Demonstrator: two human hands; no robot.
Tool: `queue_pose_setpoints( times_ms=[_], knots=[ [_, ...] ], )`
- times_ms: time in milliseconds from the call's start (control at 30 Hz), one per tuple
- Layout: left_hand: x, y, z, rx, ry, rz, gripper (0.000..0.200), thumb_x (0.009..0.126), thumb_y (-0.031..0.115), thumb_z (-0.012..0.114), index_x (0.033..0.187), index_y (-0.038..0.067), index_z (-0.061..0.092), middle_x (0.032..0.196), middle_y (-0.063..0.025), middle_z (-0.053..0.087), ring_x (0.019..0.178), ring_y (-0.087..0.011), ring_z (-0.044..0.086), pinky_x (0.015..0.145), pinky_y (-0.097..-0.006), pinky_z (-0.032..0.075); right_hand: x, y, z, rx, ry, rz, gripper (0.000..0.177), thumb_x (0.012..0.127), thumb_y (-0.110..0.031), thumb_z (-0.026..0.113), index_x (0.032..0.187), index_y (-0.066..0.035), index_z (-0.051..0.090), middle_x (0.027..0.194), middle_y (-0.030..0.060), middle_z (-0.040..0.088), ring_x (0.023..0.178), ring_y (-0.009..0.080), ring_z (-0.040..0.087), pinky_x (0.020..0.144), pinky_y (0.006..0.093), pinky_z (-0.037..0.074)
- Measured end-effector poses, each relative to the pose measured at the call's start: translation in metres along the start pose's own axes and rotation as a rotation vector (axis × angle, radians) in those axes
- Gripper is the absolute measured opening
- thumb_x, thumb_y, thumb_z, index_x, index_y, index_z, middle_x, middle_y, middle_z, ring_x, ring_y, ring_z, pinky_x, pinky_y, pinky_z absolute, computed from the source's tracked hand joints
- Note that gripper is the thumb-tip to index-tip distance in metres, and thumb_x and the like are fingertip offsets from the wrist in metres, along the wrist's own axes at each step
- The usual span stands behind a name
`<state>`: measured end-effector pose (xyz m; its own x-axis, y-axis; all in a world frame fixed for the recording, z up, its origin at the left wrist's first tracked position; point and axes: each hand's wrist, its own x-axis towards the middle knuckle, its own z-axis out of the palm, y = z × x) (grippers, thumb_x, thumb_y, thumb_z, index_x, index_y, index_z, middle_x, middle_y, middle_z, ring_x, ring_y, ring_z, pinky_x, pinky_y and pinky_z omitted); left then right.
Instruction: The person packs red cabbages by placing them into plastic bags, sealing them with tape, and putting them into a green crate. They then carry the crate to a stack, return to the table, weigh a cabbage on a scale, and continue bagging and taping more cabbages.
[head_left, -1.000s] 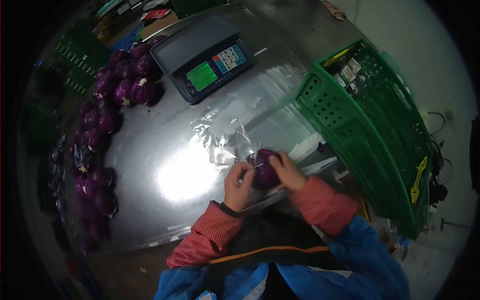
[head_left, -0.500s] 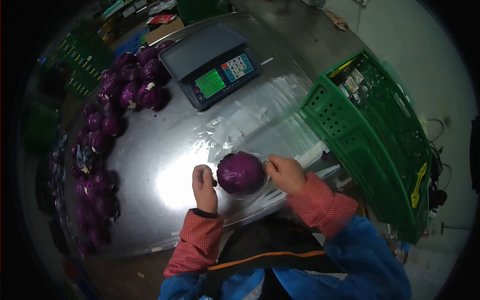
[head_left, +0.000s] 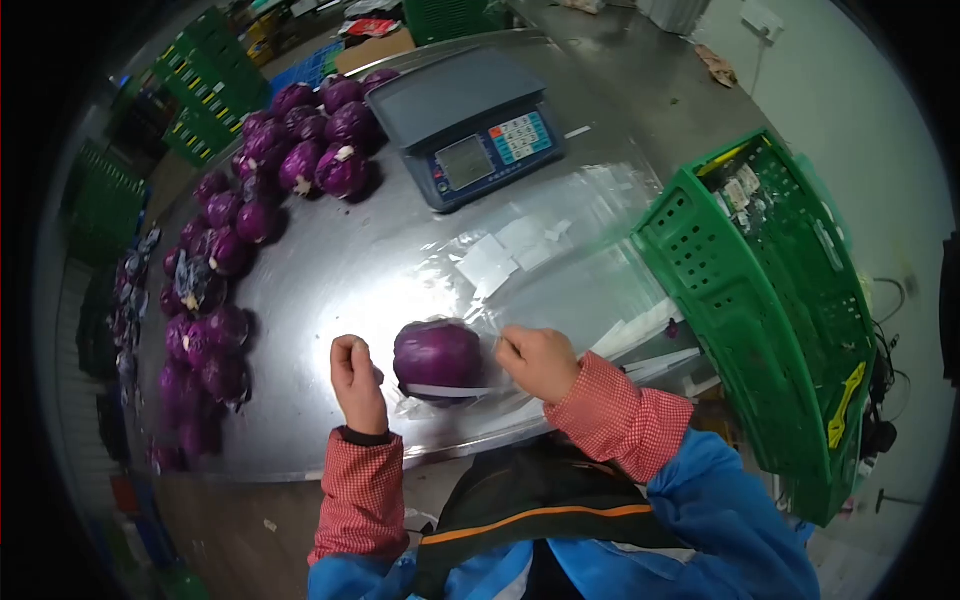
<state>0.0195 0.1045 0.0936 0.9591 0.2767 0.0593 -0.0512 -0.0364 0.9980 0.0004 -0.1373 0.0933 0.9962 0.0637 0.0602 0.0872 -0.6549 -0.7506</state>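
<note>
Over metal (head_left: 330,250) between green crates (head_left: 725,310), left hand (head_left: 358,385) and right hand (head_left: 541,364) grips are pressed together.

1. The tabletop (head_left: 300,270) looks like smooth metal, glossy enough to throw back a bright glare.
2. The cabbage (head_left: 437,357) has a smooth, glossy skin.
3. The clear film (head_left: 600,275) looks like thin, shiny plastic, wrinkled in places.
4. The white slips (head_left: 487,264) look like matt paper.
5. The scale tray (head_left: 455,90) is smooth and dull.
6. The green crate (head_left: 735,340) is smooth plastic with a soft sheen.
7. The checked cuffs (head_left: 620,415) are matt cloth.
</note>
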Motion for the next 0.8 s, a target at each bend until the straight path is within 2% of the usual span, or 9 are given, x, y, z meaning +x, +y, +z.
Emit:
queue_pose_setpoints(
  times_ms=[133,267,300,433,467,567,667,733,800],
  knots=[
    [0.012,0.017,-0.006,0.13,-0.049,0.03,0.011,0.096,0.015,0.048,0.09,0.007,0.051,0.073,0.0041,0.045,0.057,-0.0027,0.038,0.05,-0.0184,0.033,-0.008,-0.004,0.008,0.36,-0.111,0.068,0.022,0.083,-0.024,0.056,0.073,-0.004,0.058,0.062,0.017,0.057,0.06,0.0364,0.059,0.055,0.0444,0.044],
    [0.01,0.017,-0.003,0.172,-0.083,0.173,0.012,0.096,0.013,0.048,0.088,0.005,0.051,0.073,0.0049,0.043,0.057,-0.0022,0.033,0.05,-0.0178,0.03,-0.024,-0.018,-0.002,0.217,-0.216,-0.078,0.023,0.084,-0.02,0.056,0.072,-0.001,0.053,0.061,0.0202,0.054,0.058,0.0389,0.056,0.053,0.0426,0.043],
    [0.007,0.019,-0.008,0.121,-0.059,0.115,0.011,0.096,0.013,0.048,0.089,0.005,0.052,0.075,0.0044,0.045,0.061,-0.0029,0.036,0.053,-0.0179,0.032,-0.03,-0.006,0.006,0.388,-0.228,0.043,0.023,0.084,-0.019,0.057,0.072,-0.001,0.052,0.062,0.0205,0.054,0.058,0.0395,0.055,0.053,0.0421,0.042],
    [-0.022,-0.002,-0.007,0.126,-0.109,-0.046,0.01,0.096,0.011,0.048,0.092,0.004,0.053,0.08,0.0025,0.049,0.069,-0.0045,0.042,0.061,-0.019,0.037,-0.047,0.016,0.009,0.213,-0.196,-0.007,0.021,0.085,-0.018,0.057,0.076,0.0,0.052,0.061,0.0205,0.052,0.054,0.0367,0.053,0.052,0.0397,0.041],
    [-0.031,-0.005,-0.007,0.078,-0.185,0.061,0.009,0.095,0.011,0.048,0.097,0.004,0.054,0.081,0.0016,0.049,0.071,-0.0059,0.044,0.064,-0.0205,0.039,-0.06,0.019,0.01,0.184,-0.206,-0.061,0.021,0.085,-0.018,0.057,0.077,0.0,0.053,0.061,0.0205,0.051,0.053,0.0356,0.053,0.051,0.0391,0.04],
    [-0.054,-0.014,-0.018,-0.224,0.019,-0.077,0.019,0.096,0.014,0.048,0.113,0.005,0.048,0.083,-0.0008,0.049,0.074,-0.0095,0.048,0.07,-0.0252,0.045,-0.088,0.038,0.015,0.275,-0.223,0.006,0.019,0.085,-0.016,0.056,0.078,0.001,0.053,0.059,0.0199,0.05,0.05,0.0309,0.051,0.05,0.0369,0.04],
    [-0.101,-0.039,-0.045,-0.119,0.359,-0.404,0.029,0.097,0.035,0.046,0.11,0.01,0.045,0.087,-0.0026,0.05,0.074,-0.0113,0.049,0.068,-0.0283,0.046,-0.097,0.049,0.009,0.3,-0.247,0.082,0.018,0.085,-0.013,0.056,0.077,0.002,0.053,0.057,0.0187,0.048,0.047,0.0242,0.049,0.049,0.0342,0.039],
    [-0.145,-0.07,-0.065,-0.256,0.146,-0.776,0.048,0.093,0.057,0.04,0.093,0.011,0.052,0.077,-0.0025,0.054,0.071,-0.0166,0.054,0.063,-0.0313,0.048,-0.101,0.05,0.007,0.245,-0.242,0.053,0.017,0.085,-0.012,0.056,0.076,0.002,0.053,0.056,0.0179,0.048,0.046,0.0222,0.048,0.048,0.0334,0.039],
    [-0.159,-0.039,-0.05,-0.336,0.12,-1.038,0.06,0.09,0.067,0.034,0.088,0.011,0.055,0.075,-0.0028,0.057,0.065,-0.0164,0.056,0.061,-0.0291,0.049,-0.101,0.043,0.002,0.195,-0.276,0.007,0.017,0.083,-0.012,0.057,0.073,0.001,0.052,0.056,0.0174,0.049,0.046,0.0269,0.05,0.047,0.0355,0.039]
  ],
)
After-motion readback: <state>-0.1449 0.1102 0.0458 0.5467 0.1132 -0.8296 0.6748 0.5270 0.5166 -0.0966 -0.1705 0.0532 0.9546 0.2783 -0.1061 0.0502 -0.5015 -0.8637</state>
